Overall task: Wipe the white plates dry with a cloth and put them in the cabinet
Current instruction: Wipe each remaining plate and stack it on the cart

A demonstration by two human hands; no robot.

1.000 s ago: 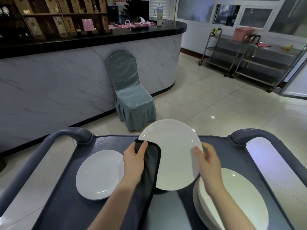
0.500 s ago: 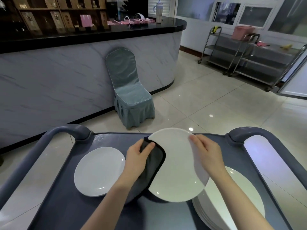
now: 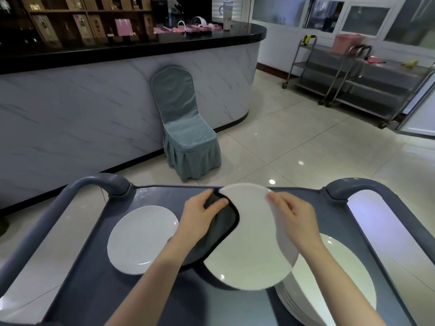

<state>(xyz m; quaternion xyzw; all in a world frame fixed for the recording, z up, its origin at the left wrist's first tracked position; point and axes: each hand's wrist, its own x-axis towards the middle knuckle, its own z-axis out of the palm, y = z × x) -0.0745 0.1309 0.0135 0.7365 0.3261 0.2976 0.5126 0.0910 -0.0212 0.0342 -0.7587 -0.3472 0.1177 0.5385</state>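
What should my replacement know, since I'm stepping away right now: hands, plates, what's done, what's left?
Left hand grips the dark cloth against the held plate; right hand holds that plate's right rim, above the cart.
A lone plate lies on the cart's left; a stack sits on its right.
None shelved yet.
Left: finish wiping this plate, dry the stack, shelve all.

One head-worn wide-angle view, forward and down, close over the cart [image 3: 98, 274], floor beyond.

left hand [image 3: 200, 218] grips cloth [image 3: 221, 231] | right hand [image 3: 294, 220] holds white plate [image 3: 249, 245] | over cart [image 3: 94, 278]
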